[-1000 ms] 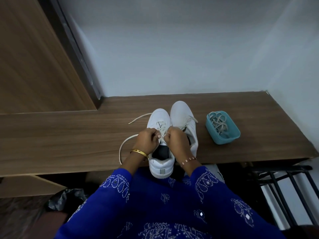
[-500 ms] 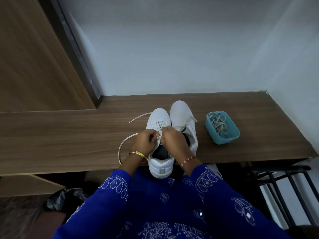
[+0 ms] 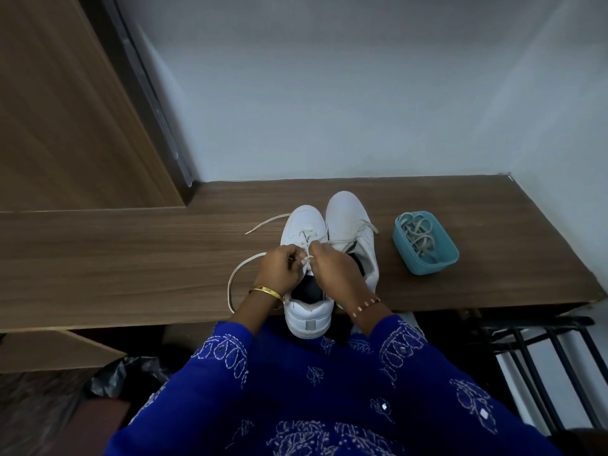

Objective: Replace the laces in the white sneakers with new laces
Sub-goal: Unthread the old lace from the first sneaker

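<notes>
Home interior, likely bedroom or entry nook: wooden shelf (image 3: 131, 258) against plain wall (image 3: 329, 93); wardrobe-like wooden panel (image 3: 65, 110) left of shelf; black metal rack (image 3: 543, 350) below shelf's right end.

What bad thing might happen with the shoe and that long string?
The near sneaker has its heel past the shelf edge, so a hard tug might tip it off. The loose lace loops beside the left hand and might snag or slip from the eyelets.

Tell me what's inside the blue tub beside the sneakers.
The blue tub holds a loose tangle of pale laces. Whatever lies under that tangle, and the tub's floor, is mostly covered.
</notes>
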